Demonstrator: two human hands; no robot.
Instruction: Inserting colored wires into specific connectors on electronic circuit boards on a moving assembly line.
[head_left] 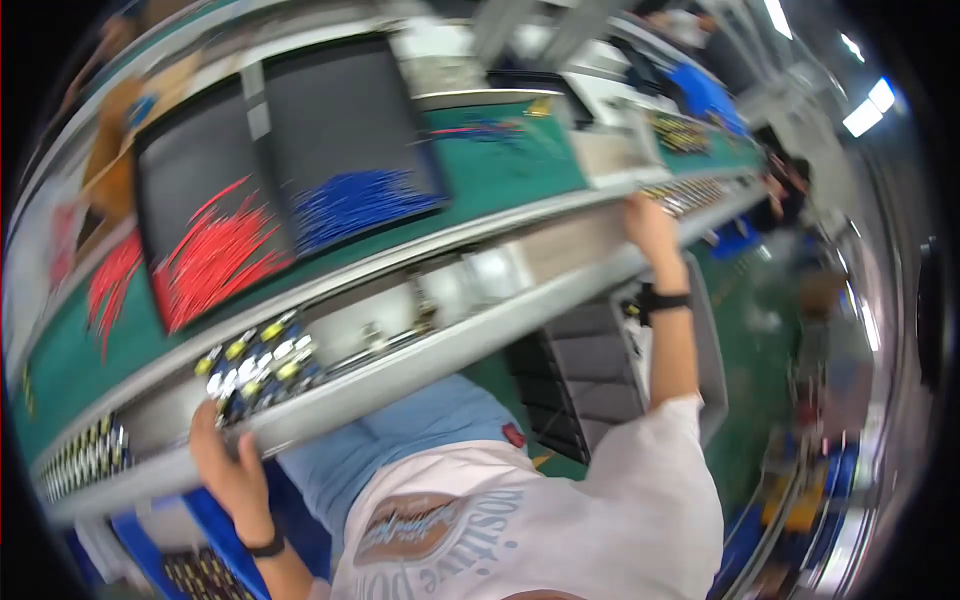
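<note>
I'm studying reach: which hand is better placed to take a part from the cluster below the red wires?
Likely the left hand: it is close beside the cluster, while the right hand is far along the trough.

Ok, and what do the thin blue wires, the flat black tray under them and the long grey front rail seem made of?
Thin blue wires: probably plastic-coated, given their even, bright colour; finish blurred. Flat black tray: likely plastic, matt, with a plain dark rim. Long grey front rail: perhaps aluminium, satin, judging by its soft sheen; blur leaves painted metal possible.
</note>
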